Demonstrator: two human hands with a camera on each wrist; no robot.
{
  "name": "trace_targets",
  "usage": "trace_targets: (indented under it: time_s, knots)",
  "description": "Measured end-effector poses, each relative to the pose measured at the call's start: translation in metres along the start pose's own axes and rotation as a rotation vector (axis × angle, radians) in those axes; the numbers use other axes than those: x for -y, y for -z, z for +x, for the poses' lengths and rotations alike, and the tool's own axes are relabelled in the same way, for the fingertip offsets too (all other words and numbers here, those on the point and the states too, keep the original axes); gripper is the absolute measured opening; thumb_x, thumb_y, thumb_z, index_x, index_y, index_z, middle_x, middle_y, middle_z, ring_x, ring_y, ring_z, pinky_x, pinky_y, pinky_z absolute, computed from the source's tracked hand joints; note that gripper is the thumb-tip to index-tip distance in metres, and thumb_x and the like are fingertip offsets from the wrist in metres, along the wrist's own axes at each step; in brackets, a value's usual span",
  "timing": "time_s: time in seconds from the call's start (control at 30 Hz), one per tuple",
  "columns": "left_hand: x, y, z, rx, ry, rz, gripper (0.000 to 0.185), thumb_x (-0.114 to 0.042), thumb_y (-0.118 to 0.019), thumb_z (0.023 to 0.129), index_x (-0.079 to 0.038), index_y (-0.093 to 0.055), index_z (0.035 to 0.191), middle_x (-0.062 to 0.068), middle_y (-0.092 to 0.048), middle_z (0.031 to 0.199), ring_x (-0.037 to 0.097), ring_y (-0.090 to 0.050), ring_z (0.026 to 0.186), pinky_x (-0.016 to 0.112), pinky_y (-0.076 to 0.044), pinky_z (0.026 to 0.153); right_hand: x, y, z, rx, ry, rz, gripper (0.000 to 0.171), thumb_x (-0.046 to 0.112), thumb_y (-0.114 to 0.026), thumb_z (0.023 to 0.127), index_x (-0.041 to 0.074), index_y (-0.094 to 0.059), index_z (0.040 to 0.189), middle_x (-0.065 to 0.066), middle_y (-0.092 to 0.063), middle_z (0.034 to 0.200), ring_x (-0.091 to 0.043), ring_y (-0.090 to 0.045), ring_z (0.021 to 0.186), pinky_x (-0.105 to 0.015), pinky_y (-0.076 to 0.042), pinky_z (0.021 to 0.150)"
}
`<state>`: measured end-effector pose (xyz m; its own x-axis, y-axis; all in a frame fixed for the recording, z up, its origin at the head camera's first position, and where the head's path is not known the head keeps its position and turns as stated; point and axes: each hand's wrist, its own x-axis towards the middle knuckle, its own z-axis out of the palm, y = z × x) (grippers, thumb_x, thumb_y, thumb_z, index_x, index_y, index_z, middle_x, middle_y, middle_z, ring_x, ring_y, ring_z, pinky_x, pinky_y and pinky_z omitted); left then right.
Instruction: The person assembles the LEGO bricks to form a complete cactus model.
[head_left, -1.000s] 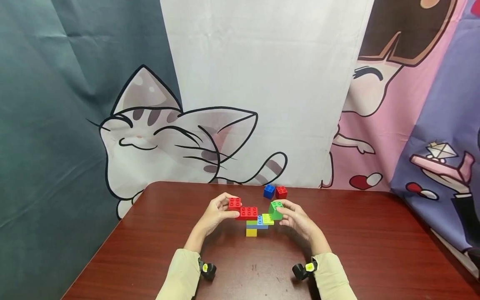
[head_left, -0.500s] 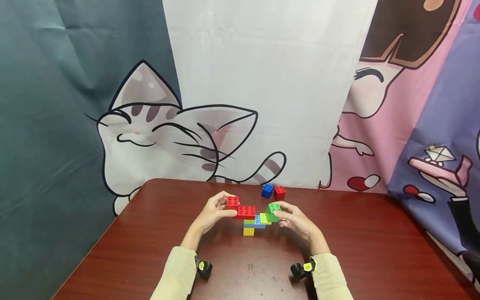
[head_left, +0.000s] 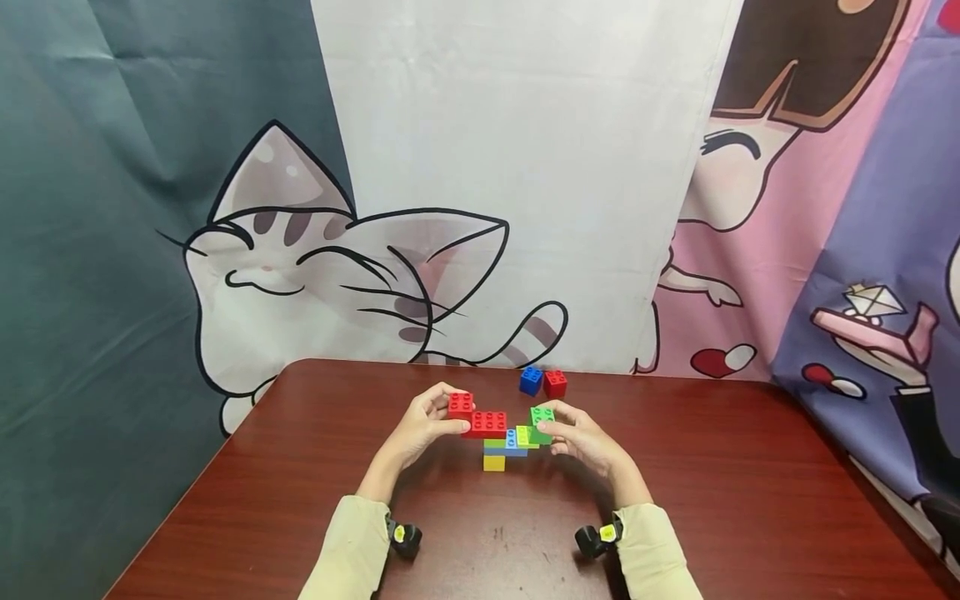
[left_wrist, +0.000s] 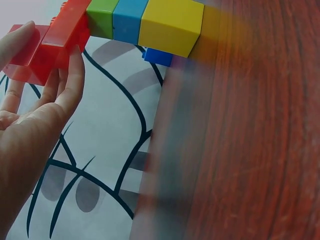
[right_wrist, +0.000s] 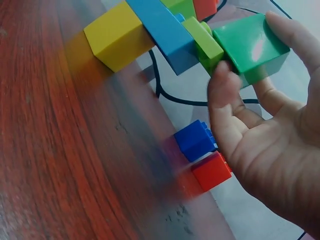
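While gripping opposite ends of a brick assembly (head_left: 501, 437) standing on its yellow brick (head_left: 494, 462) at the middle of the dark red wooden desk (head_left: 750, 500): left hand (head_left: 420, 429) curled round the two red bricks (head_left: 477, 417) at the left end, thumb on the near side, fingers behind; right hand (head_left: 585, 437) pinching the green brick (head_left: 542, 423) at the right end between thumb and fingers. Green brick seated on a lime plate (head_left: 525, 436), this on a light-blue brick (head_left: 508, 444), with a green layer just under the red bricks and above the yellow one. From the right wrist, yellow brick (right_wrist: 118, 35) touching the desk, green brick (right_wrist: 251, 46) raised clear of it. Behind the assembly, near the desk's far edge, a loose blue brick (head_left: 531, 380) and a loose red brick (head_left: 555, 383) just beside each other. Beyond the desk, a hanging cloth printed with a cartoon cat (head_left: 315, 275).
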<state>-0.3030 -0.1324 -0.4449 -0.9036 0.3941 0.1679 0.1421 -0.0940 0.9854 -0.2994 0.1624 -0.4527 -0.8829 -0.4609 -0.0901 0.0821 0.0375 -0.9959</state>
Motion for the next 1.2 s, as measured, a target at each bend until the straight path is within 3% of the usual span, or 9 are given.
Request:
trace_targets:
  time_s: [0.2,0.33,0.47,0.67,1.03,1.2]
  knots:
    - [0.0005,0.0,0.0002,0.004,-0.012,-0.011,0.043,0.003,-0.069,0.082,0.003,-0.05,0.121,-0.004,-0.066,0.105,0.009,-0.066,0.094,0.024,-0.058,0.082,0.001,-0.0005,0.0008,-0.02,-0.002,-0.029,0.022,0.025,-0.061,0.095,0.017,-0.056,0.115,0.004,-0.063,0.095,-0.011,-0.062,0.084,-0.018,-0.054,0.071]
    - [0.0006,-0.0007,-0.0005,0.001,-0.011,-0.011,0.042,0.003,-0.069,0.082,0.002,-0.051,0.12,-0.007,-0.066,0.103,0.008,-0.066,0.093,0.023,-0.058,0.082,0.0001,-0.0008,0.0013,-0.004,-0.026,-0.026,0.029,0.027,-0.059,0.096,0.014,-0.051,0.12,0.003,-0.062,0.098,-0.011,-0.064,0.088,-0.025,-0.058,0.078]
    - [0.0013,-0.0007,-0.0011,0.006,-0.011,-0.01,0.042,0.002,-0.069,0.082,0.001,-0.051,0.121,-0.005,-0.066,0.105,0.008,-0.066,0.093,0.023,-0.057,0.082,-0.0019,-0.0017,0.0017,0.031,-0.026,0.012,0.03,0.027,-0.059,0.097,0.013,-0.048,0.121,0.001,-0.065,0.098,-0.013,-0.07,0.087,-0.032,-0.06,0.08]
    - [0.0003,0.0002,-0.0011,0.001,0.002,-0.015,0.04,0.001,-0.07,0.082,-0.002,-0.052,0.118,0.005,-0.065,0.111,0.009,-0.066,0.095,0.024,-0.058,0.083,-0.0034,-0.0042,0.0032,0.05,-0.012,0.06,0.023,0.023,-0.057,0.098,0.014,-0.048,0.117,-0.001,-0.066,0.096,-0.014,-0.072,0.083,-0.03,-0.06,0.08]
    - [0.0,0.0012,-0.0013,0.003,0.016,-0.021,0.042,0.001,-0.069,0.083,-0.004,-0.052,0.121,-0.004,-0.066,0.107,0.009,-0.066,0.096,0.024,-0.058,0.084,-0.0015,-0.0055,0.0033,0.041,-0.008,0.045,0.024,0.02,-0.06,0.096,0.009,-0.049,0.114,-0.004,-0.063,0.099,-0.017,-0.072,0.084,-0.033,-0.06,0.082]
    - [0.0003,0.0011,-0.0009,0.004,0.016,-0.025,0.04,0.001,-0.069,0.083,-0.005,-0.053,0.12,-0.002,-0.066,0.108,0.009,-0.066,0.096,0.025,-0.057,0.085,-0.0009,-0.0052,0.002,0.024,-0.027,0.027,0.036,0.022,-0.059,0.096,0.003,-0.045,0.124,-0.002,-0.064,0.1,-0.014,-0.069,0.088,-0.031,-0.059,0.082]
